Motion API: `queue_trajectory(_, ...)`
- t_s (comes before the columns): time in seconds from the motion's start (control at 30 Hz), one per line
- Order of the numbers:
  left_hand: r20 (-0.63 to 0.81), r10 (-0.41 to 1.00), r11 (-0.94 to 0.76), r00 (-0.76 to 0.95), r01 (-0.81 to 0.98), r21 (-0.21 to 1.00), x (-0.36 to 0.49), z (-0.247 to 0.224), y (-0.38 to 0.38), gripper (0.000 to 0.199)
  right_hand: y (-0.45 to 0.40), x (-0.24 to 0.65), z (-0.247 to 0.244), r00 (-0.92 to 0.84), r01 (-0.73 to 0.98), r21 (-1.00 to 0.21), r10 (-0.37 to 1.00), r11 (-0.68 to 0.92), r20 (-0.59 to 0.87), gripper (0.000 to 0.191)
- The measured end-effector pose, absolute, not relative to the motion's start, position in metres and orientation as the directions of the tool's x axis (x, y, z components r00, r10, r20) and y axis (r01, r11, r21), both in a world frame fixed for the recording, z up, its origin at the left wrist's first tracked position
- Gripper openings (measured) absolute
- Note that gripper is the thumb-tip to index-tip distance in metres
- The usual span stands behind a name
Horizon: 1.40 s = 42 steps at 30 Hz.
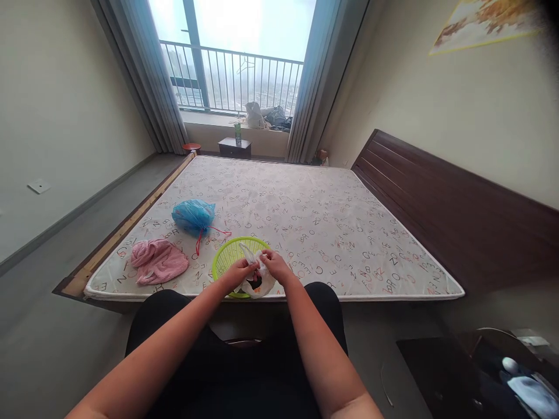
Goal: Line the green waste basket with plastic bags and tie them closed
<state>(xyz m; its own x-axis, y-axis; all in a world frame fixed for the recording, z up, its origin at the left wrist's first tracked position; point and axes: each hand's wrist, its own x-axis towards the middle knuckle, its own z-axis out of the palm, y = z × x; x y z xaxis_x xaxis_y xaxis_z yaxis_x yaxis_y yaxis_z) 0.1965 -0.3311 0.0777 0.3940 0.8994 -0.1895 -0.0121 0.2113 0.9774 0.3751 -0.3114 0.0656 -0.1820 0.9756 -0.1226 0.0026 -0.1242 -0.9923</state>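
Both hands grip a white plastic bag (264, 286) over a lime-green plastic basket (225, 251) at the near edge of the mattress. My left hand (238, 273) pinches the bag's left side, and my right hand (275, 265) has closed on its upper right. Something dark shows inside or against the bag, too small to name. Left of the basket lies a blue plastic bag (193, 215), full and tied, with red drawstrings trailing from it. A crumpled pink towel or cloth (159, 261) rests nearer the mattress's left corner.
The letter-patterned mattress (305, 215) sits on a dark wooden bed frame with a headboard (437, 186) at right. Beyond it stand a small dark nightstand (234, 148) with a green bottle (237, 134) and a red stool (191, 148). Bags (266, 116) lie on the windowsill.
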Motion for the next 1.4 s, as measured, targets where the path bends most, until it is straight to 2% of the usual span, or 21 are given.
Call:
queue_trajectory(0.1,-0.177,0.903,0.199,0.392,-0.016,0.98,0.195,0.073,-0.331,0.057,-0.313,0.374,0.067,-0.17,-0.083,-0.991,0.981,-0.105,-0.09,0.031)
queue_trajectory(0.2,-0.157,0.919,0.184,0.363,-0.041,0.982,0.192,0.064,-0.329,0.055,-0.312,0.373,0.069,-0.041,-0.256,-0.964,0.997,-0.068,-0.06,0.036)
queue_trajectory(0.33,-0.141,0.958,0.151,0.248,-0.021,0.988,0.188,0.053,-0.328,0.055,-0.31,0.368,0.076,0.089,-0.491,-0.87,0.991,-0.045,-0.101,0.036)
queue_trajectory(0.43,-0.16,0.977,0.159,0.144,0.016,0.987,0.187,0.05,-0.329,0.054,-0.315,0.36,0.089,0.117,-0.547,-0.836,0.984,-0.048,-0.133,0.033)
queue_trajectory(0.57,-0.164,0.986,0.164,0.018,-0.026,0.986,0.188,0.058,-0.327,0.049,-0.331,0.352,0.108,-0.008,-0.364,-0.931,0.999,-0.035,-0.035,0.024)
queue_trajectory(0.7,-0.211,0.976,0.219,0.061,-0.177,0.96,0.189,0.07,-0.321,0.047,-0.344,0.349,0.114,-0.102,-0.077,-0.983,0.979,0.169,0.177,0.022)
queue_trajectory(0.77,-0.229,0.969,0.243,0.087,-0.204,0.948,0.188,0.073,-0.319,0.047,-0.346,0.347,0.11,-0.171,0.061,-0.964,0.954,0.26,0.246,0.024)
queue_trajectory(0.87,-0.236,0.969,0.247,0.077,-0.208,0.946,0.186,0.072,-0.32,0.049,-0.345,0.345,0.096,-0.243,0.208,-0.931,0.938,0.301,0.248,0.02)
queue_trajectory(1.0,-0.201,0.977,0.211,0.075,-0.174,0.962,0.182,0.065,-0.322,0.051,-0.345,0.346,0.075,-0.277,0.285,-0.922,0.943,0.262,0.183,0.007)
queue_trajectory(1.13,-0.215,0.974,0.223,0.076,-0.123,0.967,0.182,0.058,-0.323,0.05,-0.347,0.346,0.068,-0.23,0.368,-0.892,0.955,0.262,0.186,0.009)
queue_trajectory(1.27,-0.183,0.978,0.194,0.101,-0.114,0.974,0.185,0.052,-0.32,0.05,-0.347,0.345,0.069,-0.164,0.5,-0.803,0.946,0.324,0.28,0.017)
queue_trajectory(1.4,-0.141,0.982,0.149,0.126,-0.052,0.988,0.184,0.048,-0.318,0.05,-0.347,0.349,0.071,-0.211,0.612,-0.66,0.894,0.435,0.395,0.014)
